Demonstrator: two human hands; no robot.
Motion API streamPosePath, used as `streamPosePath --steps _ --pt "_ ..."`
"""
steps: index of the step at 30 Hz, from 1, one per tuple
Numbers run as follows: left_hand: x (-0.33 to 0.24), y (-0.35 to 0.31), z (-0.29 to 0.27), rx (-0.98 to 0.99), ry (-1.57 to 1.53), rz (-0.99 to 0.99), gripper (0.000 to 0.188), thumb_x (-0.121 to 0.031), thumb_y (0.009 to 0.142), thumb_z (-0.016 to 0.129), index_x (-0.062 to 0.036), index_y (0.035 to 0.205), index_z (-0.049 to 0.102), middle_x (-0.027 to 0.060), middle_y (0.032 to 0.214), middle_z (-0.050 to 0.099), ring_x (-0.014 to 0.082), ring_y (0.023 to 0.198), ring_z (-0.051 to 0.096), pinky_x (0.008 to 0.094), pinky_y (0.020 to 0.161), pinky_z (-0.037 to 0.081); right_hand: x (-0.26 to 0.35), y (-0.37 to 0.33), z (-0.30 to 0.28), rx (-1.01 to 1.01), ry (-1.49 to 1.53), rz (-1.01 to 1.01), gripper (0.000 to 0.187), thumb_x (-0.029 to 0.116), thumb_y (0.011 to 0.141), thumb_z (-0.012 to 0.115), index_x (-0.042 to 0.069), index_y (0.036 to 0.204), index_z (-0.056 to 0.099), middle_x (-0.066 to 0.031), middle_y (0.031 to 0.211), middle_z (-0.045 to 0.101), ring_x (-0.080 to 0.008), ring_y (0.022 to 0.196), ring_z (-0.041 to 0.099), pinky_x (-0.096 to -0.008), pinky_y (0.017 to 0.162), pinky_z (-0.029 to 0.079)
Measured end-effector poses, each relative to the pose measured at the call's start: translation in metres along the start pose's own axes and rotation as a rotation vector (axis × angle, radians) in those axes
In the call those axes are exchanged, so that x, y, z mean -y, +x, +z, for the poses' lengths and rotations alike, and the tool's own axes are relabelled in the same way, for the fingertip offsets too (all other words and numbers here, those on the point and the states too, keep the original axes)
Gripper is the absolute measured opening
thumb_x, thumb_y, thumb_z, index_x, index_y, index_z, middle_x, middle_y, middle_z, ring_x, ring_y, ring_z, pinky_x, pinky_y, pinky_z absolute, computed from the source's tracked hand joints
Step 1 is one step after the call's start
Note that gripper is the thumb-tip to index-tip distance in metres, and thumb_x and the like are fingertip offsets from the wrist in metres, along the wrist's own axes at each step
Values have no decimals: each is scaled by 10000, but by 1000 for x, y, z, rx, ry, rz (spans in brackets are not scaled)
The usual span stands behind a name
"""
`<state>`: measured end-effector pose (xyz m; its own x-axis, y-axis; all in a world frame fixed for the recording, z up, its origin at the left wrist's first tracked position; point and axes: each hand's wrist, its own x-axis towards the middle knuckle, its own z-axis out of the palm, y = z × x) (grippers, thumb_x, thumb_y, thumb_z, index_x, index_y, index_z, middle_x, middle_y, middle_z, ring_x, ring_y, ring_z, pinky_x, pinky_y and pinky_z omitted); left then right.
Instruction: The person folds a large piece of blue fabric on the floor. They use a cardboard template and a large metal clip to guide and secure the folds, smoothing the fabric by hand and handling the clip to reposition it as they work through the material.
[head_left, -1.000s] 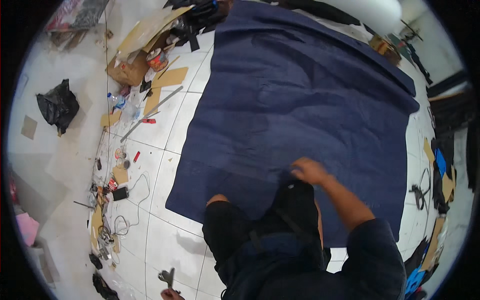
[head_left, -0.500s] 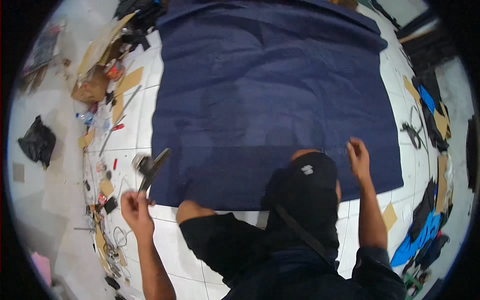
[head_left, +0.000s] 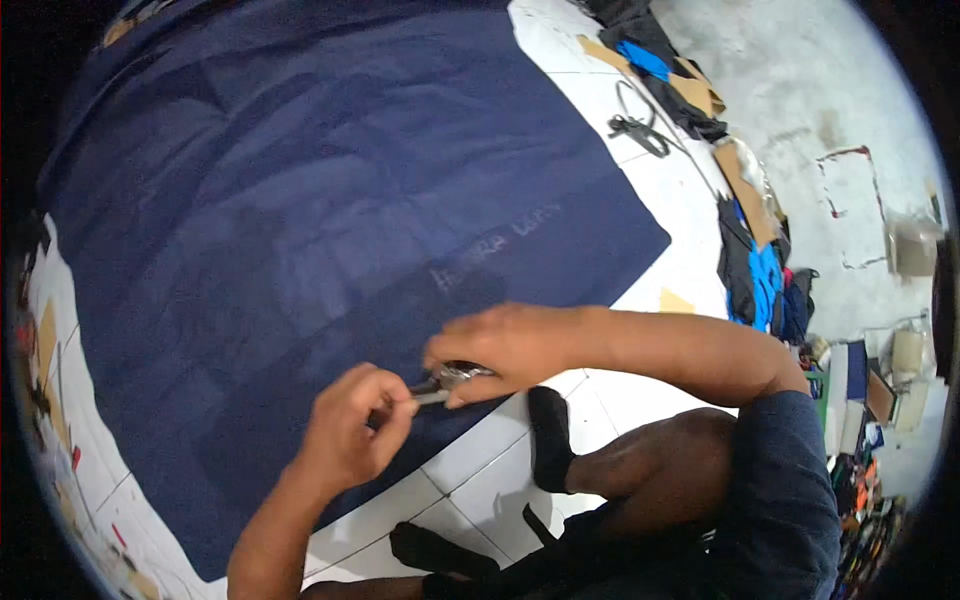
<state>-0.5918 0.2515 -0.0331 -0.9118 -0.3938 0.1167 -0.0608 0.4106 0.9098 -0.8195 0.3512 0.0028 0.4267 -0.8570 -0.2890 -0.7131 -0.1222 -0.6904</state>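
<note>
A large dark blue cloth (head_left: pixel 260 230) lies spread over the tiled floor, with faint white chalk-like marks near its right side. Above its near edge my two hands meet at a small silver and dark tool that looks like a tape measure (head_left: pixel 462 372). My right hand (head_left: pixel 510 345) is closed over its shiny body, hiding most of it. With thumb and finger, my left hand (head_left: pixel 355 425) pinches the end of the short strip that sticks out of it.
White tiles (head_left: pixel 480 465) show along the cloth's near edge, where my feet are. At the right, black straps (head_left: pixel 640 132), cardboard pieces (head_left: pixel 742 190) and blue and black cloth (head_left: pixel 765 280) lie by the wall. Piled goods (head_left: pixel 865 490) stand farther right.
My view has swung to the right. The tool, held in my left hand before, is now between both hands. My right hand has come across and closed on it.
</note>
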Motion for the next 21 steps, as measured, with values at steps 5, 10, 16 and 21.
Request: streamPosePath --steps 5,10,16,21 --pt "12 6 24 206 217 -8 367 -187 819 687 -48 1145 591 167 1101 617 316 1005 601 393 875 471 -55 -111 9 13 82 438 429 390 866 627 53 1099 499 -167 888 654 -340 831 659 -424 705 508" --pt "82 -130 -26 -131 727 -602 463 -283 874 625 9 1226 551 223 1297 507 400 1208 462 468 1031 344 -140 -188 44 -334 222 643 355 255 844 575 31 1109 499 -141 905 644 -261 811 638 -383 721 500" --pt "137 -289 33 -394 1049 -1357 715 -462 918 550 6 1422 354 287 1478 270 440 1373 254 499 1110 242 -186 -230 154 -1071 408 754 272 155 841 579 11 1062 513 -120 926 618 -222 796 593 -341 754 473" --pt "184 -357 64 -526 1034 -1412 716 -555 961 378 -48 1462 301 250 1512 235 437 1399 198 569 1115 180 -199 -209 175 -896 -146 556 242 191 814 564 21 982 519 -243 1309 510 -418 1242 440 -560 1050 263"
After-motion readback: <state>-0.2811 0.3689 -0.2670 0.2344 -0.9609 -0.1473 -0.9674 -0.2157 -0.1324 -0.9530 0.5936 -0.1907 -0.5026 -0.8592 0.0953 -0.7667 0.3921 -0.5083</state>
